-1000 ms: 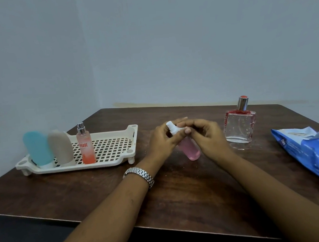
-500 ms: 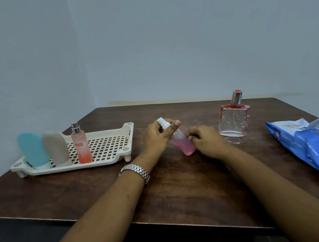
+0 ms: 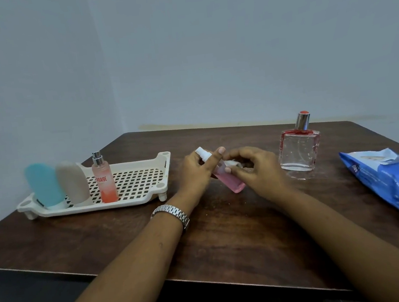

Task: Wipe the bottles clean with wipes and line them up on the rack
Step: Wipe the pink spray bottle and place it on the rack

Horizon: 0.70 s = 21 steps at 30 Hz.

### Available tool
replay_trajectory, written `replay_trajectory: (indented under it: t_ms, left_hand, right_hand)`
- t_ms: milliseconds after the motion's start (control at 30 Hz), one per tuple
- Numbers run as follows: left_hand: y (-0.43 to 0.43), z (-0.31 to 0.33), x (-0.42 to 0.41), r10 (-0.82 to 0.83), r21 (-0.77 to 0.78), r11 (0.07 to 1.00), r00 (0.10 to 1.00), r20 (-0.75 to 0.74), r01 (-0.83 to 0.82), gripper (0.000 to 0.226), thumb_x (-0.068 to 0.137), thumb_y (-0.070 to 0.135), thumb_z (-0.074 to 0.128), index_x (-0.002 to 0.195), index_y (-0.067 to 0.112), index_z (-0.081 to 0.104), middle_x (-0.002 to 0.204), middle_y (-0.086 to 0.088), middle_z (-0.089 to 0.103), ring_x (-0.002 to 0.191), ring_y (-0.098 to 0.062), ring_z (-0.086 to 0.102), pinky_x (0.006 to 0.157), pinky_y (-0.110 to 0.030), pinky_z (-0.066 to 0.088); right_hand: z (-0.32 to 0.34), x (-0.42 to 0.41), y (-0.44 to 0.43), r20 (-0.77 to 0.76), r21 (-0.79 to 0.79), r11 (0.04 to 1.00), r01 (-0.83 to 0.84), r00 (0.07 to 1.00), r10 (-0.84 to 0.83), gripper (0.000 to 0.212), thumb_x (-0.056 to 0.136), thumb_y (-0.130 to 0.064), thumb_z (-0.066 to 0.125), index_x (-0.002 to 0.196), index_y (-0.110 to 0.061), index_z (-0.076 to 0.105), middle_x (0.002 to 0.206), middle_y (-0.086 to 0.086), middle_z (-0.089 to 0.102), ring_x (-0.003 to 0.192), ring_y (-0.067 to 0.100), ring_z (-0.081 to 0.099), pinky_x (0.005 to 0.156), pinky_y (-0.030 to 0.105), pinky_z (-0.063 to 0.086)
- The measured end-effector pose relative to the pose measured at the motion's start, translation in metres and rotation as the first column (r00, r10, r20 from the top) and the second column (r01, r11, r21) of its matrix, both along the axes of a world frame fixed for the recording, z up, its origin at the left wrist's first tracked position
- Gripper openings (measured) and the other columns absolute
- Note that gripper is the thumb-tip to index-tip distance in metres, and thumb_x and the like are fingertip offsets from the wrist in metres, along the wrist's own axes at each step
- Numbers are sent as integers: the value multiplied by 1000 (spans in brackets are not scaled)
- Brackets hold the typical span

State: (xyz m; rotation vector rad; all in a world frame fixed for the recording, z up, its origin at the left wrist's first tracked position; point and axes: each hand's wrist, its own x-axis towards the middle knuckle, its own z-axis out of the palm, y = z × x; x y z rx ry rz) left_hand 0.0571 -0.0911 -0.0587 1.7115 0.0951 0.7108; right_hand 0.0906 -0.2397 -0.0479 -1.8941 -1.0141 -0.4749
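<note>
Watching the feed from afar, I start at the left: the cream rack [image 3: 96,207] holds three upright bottles in a row at its left end, a teal bottle [image 3: 43,184], a beige bottle [image 3: 72,182] and an orange spray bottle [image 3: 104,183]. Mid-table, the left hand [image 3: 196,173] grips the pink spray bottle [image 3: 231,182] by its neck and holds it tilted, base low over the table [image 3: 227,234]. The right hand [image 3: 257,171] pinches a small white wad against the bottle's shoulder, probably the wipe [image 3: 234,163] (the fingers hide most of it). So I judge the fourth bottle is mid-wipe. Next comes finishing its body, then standing it just beside the orange spray bottle. Further right, the square glass bottle [image 3: 299,152] waits on the table, with the blue wipes pack [image 3: 393,182] beyond it, flap lifted.
</note>
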Motion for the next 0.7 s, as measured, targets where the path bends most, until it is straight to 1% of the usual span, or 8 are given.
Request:
replay_trajectory:
  t_ms: [100, 200, 300, 367, 433, 533, 633, 700]
  left_hand:
    - [0, 0, -1, 45, 21, 999, 999, -30, -44, 34, 80, 47, 69, 74, 15, 61, 68, 3, 67, 64, -10, 65, 64, -28, 54]
    - [2, -1, -1, 108, 80, 991, 992, -66, -103, 44, 77, 59, 66, 74, 16, 62, 67, -2, 69, 51, -14, 61, 61, -34, 52]
    - [2, 0, 0, 136, 109, 986, 987, -87, -127, 44, 78, 61, 63, 73, 17, 61, 61, 1, 67, 42, -11, 54, 58, -32, 48]
    - [2, 0, -1, 135, 117, 985, 986, -96, -123, 45, 77, 62, 62, 73, 17, 59, 55, 6, 62, 40, -11, 52, 56, -30, 47]
    - [1, 1, -1, 115, 92, 990, 989, -97, -107, 44, 78, 59, 62, 76, 15, 60, 56, 7, 62, 39, -10, 52, 53, -27, 46]
    - [1, 1, -2, 88, 24, 996, 993, -81, -87, 41, 82, 52, 64, 81, 12, 61, 58, 6, 63, 37, -7, 50, 49, -23, 41]
    - [2, 0, -2, 54, 3, 999, 996, -76, -54, 40, 82, 53, 64, 82, 14, 61, 59, -1, 64, 40, -9, 52, 54, -26, 43]
    - [3, -1, -1, 39, -15, 999, 996, -78, -40, 45, 82, 53, 65, 87, 9, 63, 58, 2, 65, 40, -9, 53, 54, -26, 44]
  right_hand:
    - [1, 5, -2, -49, -9, 999, -34, 998, 34, 19, 74, -10, 77, 92, -16, 72, 83, -12, 61, 77, -1, 58, 66, 7, 44]
    - [1, 10, -7, -107, -48, 999, -25, 994, 20, 11, 75, -9, 75, 81, -17, 72, 78, -8, 66, 74, 5, 60, 63, 14, 46]
    - [1, 14, -12, -170, -84, 996, -40, 985, 25, 15, 74, -3, 69, 72, -18, 71, 72, -10, 67, 67, 2, 59, 58, 13, 44]
    - [0, 17, -15, -183, -126, 992, -28, 983, 4, 15, 74, -4, 68, 67, -17, 68, 67, -9, 65, 63, 1, 57, 57, 15, 43]
    - [-1, 20, -17, -184, -163, 987, -6, 983, -24, 15, 75, -7, 68, 65, -17, 66, 66, -7, 64, 62, 2, 56, 57, 18, 44]
    - [-2, 16, -15, -126, -145, 989, 15, 991, -34, 12, 76, -7, 67, 78, -19, 70, 77, -8, 68, 70, 4, 60, 61, 17, 48]
    - [-2, 6, -7, -26, -53, 998, -37, 999, 36, 26, 78, -6, 71, 101, -18, 71, 93, -11, 67, 83, 1, 63, 70, 9, 48]
    - [-1, 3, -4, 63, -83, 995, -50, 997, 55, 26, 77, -10, 75, 102, -17, 72, 94, -10, 66, 85, 1, 62, 74, 10, 49]
